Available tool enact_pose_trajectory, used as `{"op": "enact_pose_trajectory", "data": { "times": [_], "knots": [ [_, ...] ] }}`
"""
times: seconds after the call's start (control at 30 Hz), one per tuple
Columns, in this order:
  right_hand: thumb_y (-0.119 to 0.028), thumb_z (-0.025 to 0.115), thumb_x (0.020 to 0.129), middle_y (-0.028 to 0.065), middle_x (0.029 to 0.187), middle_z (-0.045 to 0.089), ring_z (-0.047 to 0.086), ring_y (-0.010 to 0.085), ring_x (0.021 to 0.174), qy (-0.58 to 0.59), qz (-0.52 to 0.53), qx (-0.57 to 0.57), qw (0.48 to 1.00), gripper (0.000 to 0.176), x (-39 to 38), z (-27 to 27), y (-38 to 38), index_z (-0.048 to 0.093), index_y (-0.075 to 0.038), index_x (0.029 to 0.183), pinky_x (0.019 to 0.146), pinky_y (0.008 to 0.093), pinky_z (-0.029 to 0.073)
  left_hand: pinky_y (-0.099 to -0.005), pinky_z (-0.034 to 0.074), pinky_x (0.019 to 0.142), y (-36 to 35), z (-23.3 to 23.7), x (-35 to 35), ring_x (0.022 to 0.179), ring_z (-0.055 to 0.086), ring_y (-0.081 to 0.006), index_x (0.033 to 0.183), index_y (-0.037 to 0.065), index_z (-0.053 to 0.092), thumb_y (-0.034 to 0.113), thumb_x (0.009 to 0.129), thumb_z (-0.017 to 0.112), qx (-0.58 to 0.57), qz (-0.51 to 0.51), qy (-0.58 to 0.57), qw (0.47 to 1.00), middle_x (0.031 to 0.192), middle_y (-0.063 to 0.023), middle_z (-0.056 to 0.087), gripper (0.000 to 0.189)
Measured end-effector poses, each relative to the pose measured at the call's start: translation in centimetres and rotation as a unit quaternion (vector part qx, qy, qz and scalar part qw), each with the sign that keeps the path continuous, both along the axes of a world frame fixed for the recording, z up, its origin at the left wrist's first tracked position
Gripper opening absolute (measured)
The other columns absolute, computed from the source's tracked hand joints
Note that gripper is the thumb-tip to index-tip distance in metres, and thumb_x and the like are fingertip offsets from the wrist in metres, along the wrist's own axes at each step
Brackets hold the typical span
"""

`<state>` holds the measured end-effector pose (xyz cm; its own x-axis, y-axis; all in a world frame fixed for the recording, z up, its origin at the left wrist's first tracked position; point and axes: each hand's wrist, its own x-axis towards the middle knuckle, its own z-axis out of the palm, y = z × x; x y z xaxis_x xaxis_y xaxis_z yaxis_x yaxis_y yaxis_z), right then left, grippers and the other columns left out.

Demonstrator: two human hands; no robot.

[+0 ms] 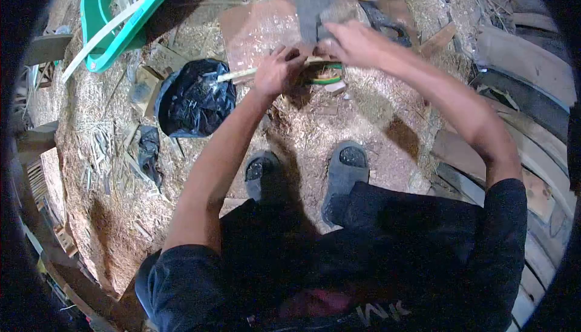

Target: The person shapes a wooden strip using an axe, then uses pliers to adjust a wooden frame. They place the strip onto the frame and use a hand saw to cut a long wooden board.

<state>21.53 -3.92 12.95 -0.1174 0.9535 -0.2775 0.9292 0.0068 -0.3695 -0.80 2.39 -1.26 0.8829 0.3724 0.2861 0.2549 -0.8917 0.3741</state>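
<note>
My right hand point(351, 41) is closed on a broad-bladed cleaver point(307, 17), its grey blade raised and slightly blurred; the handle is hidden in my fist. Close beside it, my left hand point(278, 70) is closed round a thin pale wooden strip point(239, 75). One end of the strip sticks out to the left, and another stretch shows between the two hands. Beyond both hands lies a flat brown board point(251, 32) strewn with chips. Just below the strip, a green and yellow curved band point(327, 80) rests near a small pale wood block point(334, 87).
A black plastic-lined container point(196, 105) with scraps stands left of my left hand. Farther left is a green tub point(112, 50) holding wood pieces. Sawdust and splinters cover the floor round my sandals point(348, 174). Stacked planks point(526, 59) line the right side.
</note>
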Motion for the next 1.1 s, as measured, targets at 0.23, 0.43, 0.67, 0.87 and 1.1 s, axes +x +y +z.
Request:
{"op": "enact_pose_trajectory", "data": {
  "times": [0.23,0.43,0.67,0.87,1.1],
  "knots": [
    [-0.018,0.057,0.095,0.0268,0.083,0.066,0.067,0.0449,0.083,-0.009,0.036,-0.013,0.999,0.028,-0.3,-0.6,-0.6,0.056,0.004,0.113,0.08,0.054,0.053,-0.0425,0.048,0.085,0.7,0.7,0.3,0.103,0.059,-0.0263,0.116,0.019,0.068,0.024,0.083,0.066,-0.003,-0.009,-0.01,1.0,0.112,-0.0046,0.063,0.033],
    [-0.018,0.061,0.087,0.0291,0.094,0.068,0.066,0.046,0.093,0.023,-0.019,-0.006,1.0,0.031,1.5,-0.1,1.0,0.06,0.002,0.111,0.084,0.0524,0.054,-0.0432,0.048,0.082,0.3,0.9,0.4,0.102,0.059,-0.0263,0.11,0.017,0.068,0.027,0.087,0.065,-0.005,-0.003,-0.004,1.0,0.11,-0.0049,0.064,0.025],
    [-0.021,0.059,0.092,0.028,0.104,0.066,0.065,0.0446,0.098,0.051,-0.012,-0.021,0.998,0.037,2.7,-2.4,-0.8,0.058,0.006,0.118,0.088,0.051,0.051,-0.0442,0.049,0.085,0.5,0.4,0.6,0.103,0.058,-0.0287,0.112,0.016,0.069,0.027,0.088,0.064,-0.031,0.0,-0.013,0.999,0.111,-0.0054,0.065,0.026],
    [-0.032,0.061,0.091,0.0266,0.1,0.068,0.067,0.0436,0.094,0.101,-0.094,-0.034,0.99,0.043,4.1,-3.5,-2.0,0.061,0.003,0.115,0.086,0.0501,0.052,-0.0406,0.053,0.074,1.9,2.0,1.0,0.088,0.067,-0.0285,0.104,0.009,0.07,0.023,0.091,0.065,-0.12,0.005,-0.029,0.992,0.099,-0.0106,0.068,0.02],
    [-0.037,0.063,0.091,0.0316,0.089,0.065,0.066,0.0457,0.089,0.11,-0.121,0.046,0.985,0.043,5.1,-7.7,-4.3,0.064,0.006,0.1,0.08,0.0516,0.051,-0.0313,0.051,0.061,2.8,6.5,1.2,0.064,0.064,-0.0169,0.105,0.001,0.069,0.022,0.1,0.059,-0.403,0.087,-0.075,0.908,0.078,-0.0098,0.071,0.024]
  ]
}}
